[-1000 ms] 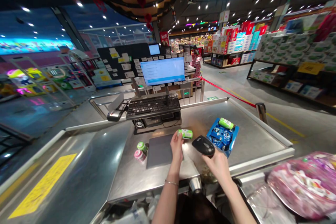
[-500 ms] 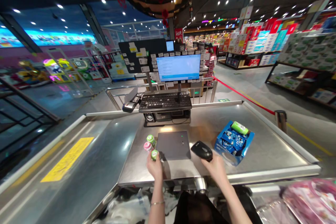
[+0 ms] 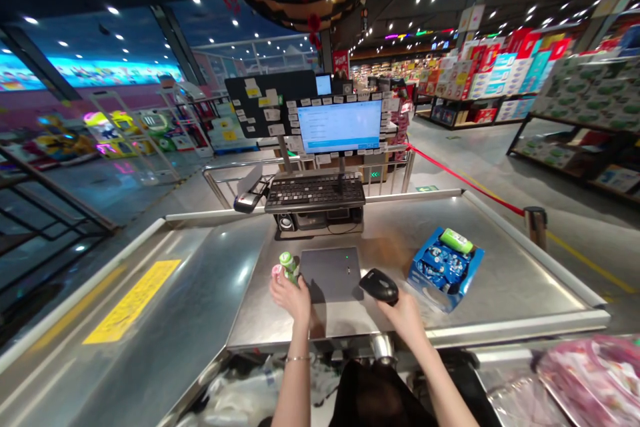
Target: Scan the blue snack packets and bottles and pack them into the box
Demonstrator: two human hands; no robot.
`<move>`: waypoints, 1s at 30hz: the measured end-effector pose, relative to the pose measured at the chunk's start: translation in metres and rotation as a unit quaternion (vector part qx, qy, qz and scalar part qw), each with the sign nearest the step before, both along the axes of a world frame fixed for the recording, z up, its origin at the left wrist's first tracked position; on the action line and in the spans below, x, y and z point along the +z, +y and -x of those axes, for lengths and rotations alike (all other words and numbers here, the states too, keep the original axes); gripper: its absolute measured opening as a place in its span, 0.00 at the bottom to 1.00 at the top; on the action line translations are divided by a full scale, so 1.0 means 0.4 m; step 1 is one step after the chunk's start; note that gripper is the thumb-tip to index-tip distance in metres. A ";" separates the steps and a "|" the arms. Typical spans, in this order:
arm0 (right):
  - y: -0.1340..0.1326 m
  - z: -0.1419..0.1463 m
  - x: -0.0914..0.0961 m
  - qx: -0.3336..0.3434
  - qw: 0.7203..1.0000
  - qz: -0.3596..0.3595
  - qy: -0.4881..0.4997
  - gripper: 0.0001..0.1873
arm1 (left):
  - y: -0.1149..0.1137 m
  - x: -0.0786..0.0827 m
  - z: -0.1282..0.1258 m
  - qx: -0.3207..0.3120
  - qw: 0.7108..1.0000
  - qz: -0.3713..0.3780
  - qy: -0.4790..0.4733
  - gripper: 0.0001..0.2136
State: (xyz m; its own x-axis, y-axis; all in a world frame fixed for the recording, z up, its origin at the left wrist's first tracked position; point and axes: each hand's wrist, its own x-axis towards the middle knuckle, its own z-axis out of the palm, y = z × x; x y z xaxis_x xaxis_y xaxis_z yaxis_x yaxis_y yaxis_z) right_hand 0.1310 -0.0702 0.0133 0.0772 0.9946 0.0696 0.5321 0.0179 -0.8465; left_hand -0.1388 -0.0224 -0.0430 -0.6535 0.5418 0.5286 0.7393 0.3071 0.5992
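My left hand (image 3: 290, 293) rests by a cluster of small bottles at the left edge of the grey scanner plate (image 3: 331, 273). Its fingers are curled at a green bottle (image 3: 287, 263), with a pink-capped one (image 3: 276, 271) just beside it; whether it still grips one is unclear. My right hand (image 3: 403, 312) is closed round a black handheld barcode scanner (image 3: 380, 285), held low over the steel counter (image 3: 500, 280) to the right of the plate. A blue box of sweets (image 3: 444, 267) with a green bottle (image 3: 456, 240) lying on top sits right of the scanner.
A keyboard (image 3: 315, 192) and monitor (image 3: 340, 127) stand behind the plate. A sloped steel chute with a yellow strip (image 3: 133, 300) runs to the left. A pink wrapped package (image 3: 590, 367) lies at the lower right. Store shelves (image 3: 575, 113) fill the right background.
My left hand carried a green bottle from in front of the scanner across to the bottles left of the plate. The right hand with the scanner dropped lower and stayed there.
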 end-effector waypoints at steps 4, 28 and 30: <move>0.011 -0.051 0.017 -0.074 0.996 -0.046 0.035 0.16 | -0.001 0.027 -0.165 -0.224 0.974 -0.038 -0.002 0.16; -0.036 -0.369 0.106 -0.365 0.918 -0.115 0.108 0.17 | 0.359 0.180 -0.922 -0.674 0.722 0.122 0.097 0.13; -0.038 -0.370 0.107 -0.364 0.918 -0.117 0.105 0.17 | 0.356 0.186 -0.906 -0.667 0.733 0.104 0.081 0.13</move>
State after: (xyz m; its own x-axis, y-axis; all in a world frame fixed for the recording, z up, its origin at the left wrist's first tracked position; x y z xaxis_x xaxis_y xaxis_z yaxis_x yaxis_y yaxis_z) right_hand 0.2790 -0.0852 0.0562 0.7522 0.6333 0.1821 0.3006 -0.0839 -0.9501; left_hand 0.2235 0.1198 0.0312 0.5934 0.7216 0.3567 0.5211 -0.6821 0.5130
